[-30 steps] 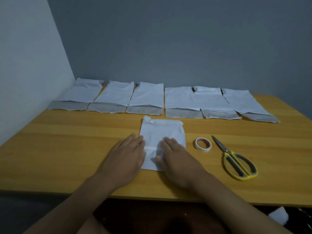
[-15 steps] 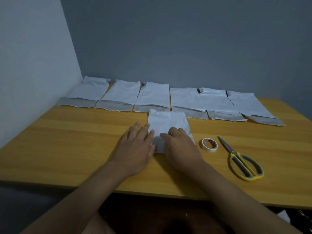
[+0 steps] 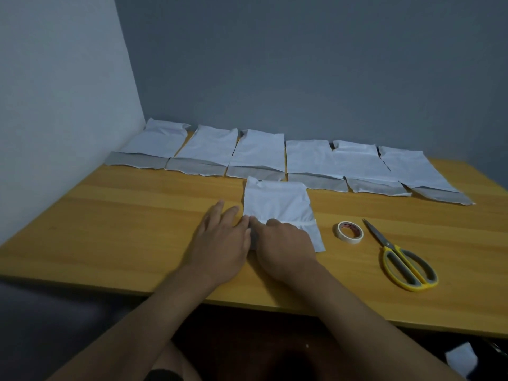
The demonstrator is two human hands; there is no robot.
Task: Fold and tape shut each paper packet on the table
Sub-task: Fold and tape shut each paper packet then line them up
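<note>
A white paper packet lies in the middle of the wooden table, its near end folded over. My right hand rests on that near end with bent fingers and presses it down. Flat on the table at the packet's left edge lies my left hand, fingers stretched out and thumb touching the packet's corner. Several more white packets with grey flaps lie in a row along the back wall. A tape roll sits just right of the packet.
Yellow-handled scissors lie right of the tape roll, blades pointing away from me. Walls close off the table at the left and the back. A scrap of white paper lies on the floor at the lower right.
The packet has slid away from me toward the back row. Both hands moved forward with it, and my left hand has shifted off the packet to its left edge.
</note>
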